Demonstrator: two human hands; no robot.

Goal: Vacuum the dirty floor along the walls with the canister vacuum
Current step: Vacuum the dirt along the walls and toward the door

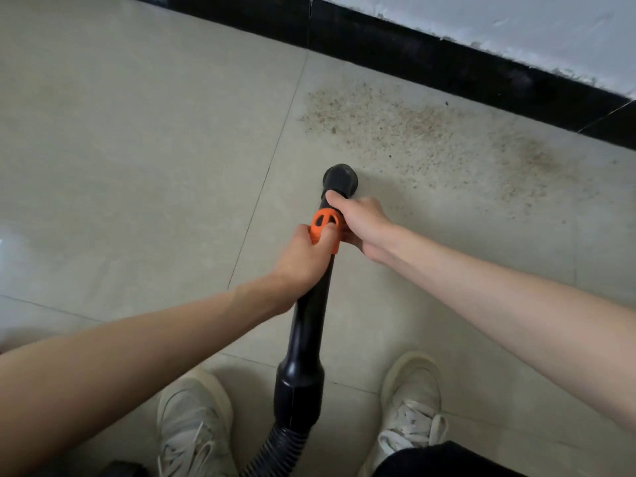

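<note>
Wand (pixel 311 304) of the canister vacuum: black, rigid, angled forward and down from between the person's two pale sneakers (pixel 194 421) toward the tiled floor (pixel 137 149). Left hand (pixel 306 256) grips the wand at the orange collar (pixel 325 225), fingers curled round it. Right hand (pixel 361 223) grips the wand just ahead of the collar, thumb lying along the tube behind the round nozzle (pixel 340 179). Nozzle sits at the near edge of a patch of brown grit (pixel 413 132) scattered beside the black skirting (pixel 447 67) under the white wall (pixel 516 22). Ribbed hose (pixel 275 449) leaves the wand's rear cuff between the feet
</note>
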